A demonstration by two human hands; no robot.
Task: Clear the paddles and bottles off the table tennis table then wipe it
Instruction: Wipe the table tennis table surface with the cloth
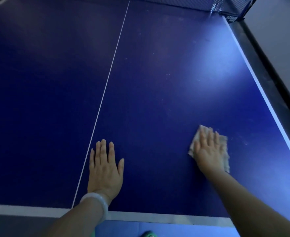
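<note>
Wiping the blue counter (158, 100), no paddles or bottles in view.
Right hand (207, 149) flat, fingers (205, 135) straight, pressing cloth (223, 142) near right edge; left hand (104, 170) flat, fingers straight, probably for support.

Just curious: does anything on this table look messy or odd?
Only small pale specks dotting the blue table ahead of the cloth under the right hand. Nothing looks spilled or broken.

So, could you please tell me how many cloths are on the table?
1: a cloth lies flat under the right hand, near the table's right edge. None elsewhere in view.
</note>
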